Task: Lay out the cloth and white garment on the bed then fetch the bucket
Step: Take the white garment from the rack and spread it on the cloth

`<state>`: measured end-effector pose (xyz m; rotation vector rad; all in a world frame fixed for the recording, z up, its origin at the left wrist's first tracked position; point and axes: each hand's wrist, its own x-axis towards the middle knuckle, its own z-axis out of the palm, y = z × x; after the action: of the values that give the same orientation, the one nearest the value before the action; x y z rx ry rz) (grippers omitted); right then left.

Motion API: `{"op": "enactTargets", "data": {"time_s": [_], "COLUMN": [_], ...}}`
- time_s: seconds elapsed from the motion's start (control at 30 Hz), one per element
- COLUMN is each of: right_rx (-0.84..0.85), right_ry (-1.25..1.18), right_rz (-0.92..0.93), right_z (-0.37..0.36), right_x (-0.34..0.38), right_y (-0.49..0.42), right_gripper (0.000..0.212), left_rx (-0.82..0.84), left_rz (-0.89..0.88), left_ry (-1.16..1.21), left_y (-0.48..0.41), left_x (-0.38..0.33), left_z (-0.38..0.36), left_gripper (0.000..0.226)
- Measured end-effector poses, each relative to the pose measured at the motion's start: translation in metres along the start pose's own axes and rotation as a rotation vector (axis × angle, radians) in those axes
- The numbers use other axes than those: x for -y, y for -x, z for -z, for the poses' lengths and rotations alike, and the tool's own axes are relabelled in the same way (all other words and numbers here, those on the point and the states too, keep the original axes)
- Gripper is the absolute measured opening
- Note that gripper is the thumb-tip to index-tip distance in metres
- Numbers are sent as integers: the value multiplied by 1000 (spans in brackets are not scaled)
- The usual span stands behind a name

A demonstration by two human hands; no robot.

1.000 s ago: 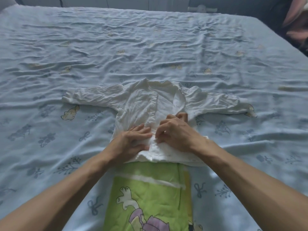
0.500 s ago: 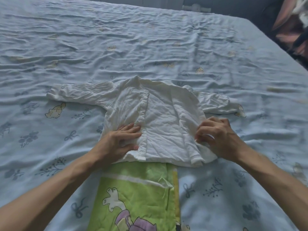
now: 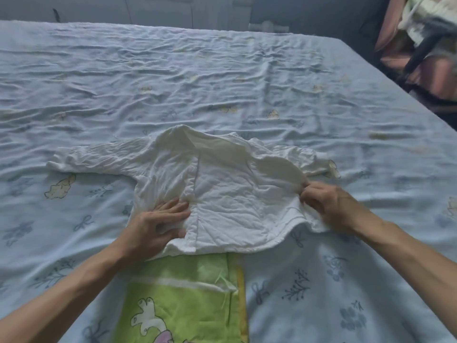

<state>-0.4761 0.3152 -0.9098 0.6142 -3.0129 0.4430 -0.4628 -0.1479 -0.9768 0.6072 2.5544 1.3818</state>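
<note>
The garment [image 3: 222, 184] lies mid-bed [image 3: 222, 70], its hem seemingly overlapping the cloth [image 3: 183, 300] at the near edge.

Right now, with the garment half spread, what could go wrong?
The right hand pinches the white garment at its side while the left hand presses it flat; a hard pull may bunch the middle. The hem overlaps the green cloth, so tugging could drag it askew. The bucket is not in view.

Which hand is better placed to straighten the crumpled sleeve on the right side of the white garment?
Probably the right hand: it pinches the white garment just beside that sleeve, while the left hand presses flat on the other side.
</note>
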Motion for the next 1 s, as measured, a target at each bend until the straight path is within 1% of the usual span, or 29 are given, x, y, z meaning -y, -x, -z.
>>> {"op": "enactTargets", "data": {"time_s": [0.07, 0.13, 0.17, 0.2, 0.23, 0.27, 0.3, 0.33, 0.37, 0.43, 0.47, 0.53, 0.6, 0.67, 0.73, 0.77, 0.9, 1.0], "right_rx": [1, -97, -149, -177, -174, -142, -91, -22, 52, 155, 183, 221, 221, 205, 200, 196, 210, 196], "right_ry": [-22, -31, -42, -57, -69, -77, -87, -92, -77, -35, -35, -45, -45, -49, -53, -53, -27, -12], "right_rz": [-109, -188, -205, -194, -157, -123, -112, -133, -163, -238, -271, -306, -318, -326, -326, -326, -329, -330], "right_z": [-1, 5, 8, 9, 8, 5, 0, -5, -9, -17, -20, -25, -29, -30, -28, -26, -20, -19], "right_x": [6, 26, 41, 59, 77, 92, 106, 117, 127, 137, 140, 141, 143, 144, 147, 148, 152, 155], "right_y": [-5, -14, -21, -29, -38, -47, -56, -65, -73, -87, -92, -97, -96, -93, -92, -91, -92, -92], "right_gripper": [28, 41, 43, 41, 37, 33, 33, 43, 58, 84, 93, 100, 101, 101, 98, 96, 96, 97], "left_rx": [31, 52, 6, -108, -276, -451, -586, -664, -699, -727, -742, -774, -807, -835, -855, -857, -815, -748], "left_rz": [31, 83, 104, 125, 156, 199, 258, 324, 383, 459, 482, 491, 466, 451, 428, 409, 337, 344], "left_ry": [-58, -148, -188, -214, -232, -254, -277, -285, -285, -294, -304, -324, -334, -292, -242, -226, -167, -84], "left_y": [-1, -1, -2, -5, -10, -16, -26, -36, -46, -60, -63, -64, -63, -63, -62, -61, -55, -49], "left_x": [-7, -24, -38, -54, -70, -85, -97, -104, -108, -102, -95, -80, -71, -72, -78, -81, -81, -65], "left_z": [3, 8, 9, 7, 1, -8, -19, -31, -42, -56, -60, -65, -67, -62, -48, -37, 35, 102], "left_gripper": [59, 54, 52, 53, 54, 55, 56, 58, 59, 57, 54, 46, 40, 30, 20, 18, 21, 22]}}
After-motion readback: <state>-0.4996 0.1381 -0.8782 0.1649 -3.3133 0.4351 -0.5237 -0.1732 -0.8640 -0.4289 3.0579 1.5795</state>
